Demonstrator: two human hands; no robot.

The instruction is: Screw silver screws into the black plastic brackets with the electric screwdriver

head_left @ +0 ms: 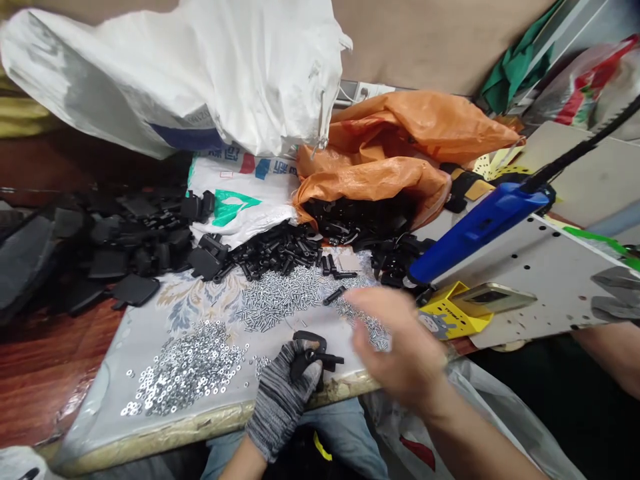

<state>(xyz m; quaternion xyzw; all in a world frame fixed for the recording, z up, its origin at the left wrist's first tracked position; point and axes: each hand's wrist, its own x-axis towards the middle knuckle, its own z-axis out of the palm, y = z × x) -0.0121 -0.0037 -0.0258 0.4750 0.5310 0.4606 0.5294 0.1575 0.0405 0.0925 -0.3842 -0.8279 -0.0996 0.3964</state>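
Observation:
My left hand (280,400), in a grey knit glove, grips a black plastic part (307,353) with a black bolt through it, low at the centre. My right hand (395,347) is bare and blurred by motion, with its fingers spread over silver screws (280,300). Nothing shows in it. Those screws lie scattered on a patterned cloth (200,300), and a loose black bolt (334,295) lies just beyond my right fingers. Silver washers (185,367) spread to the left of my gloved hand.
Black bolts (275,250) and black plastic parts (135,253) are heaped beyond the cloth. An orange woven sack (380,160) and a white sack (175,67) sit behind them. At right are a blue-handled tool (475,230), a yellow box (450,310) and a perforated board (545,280).

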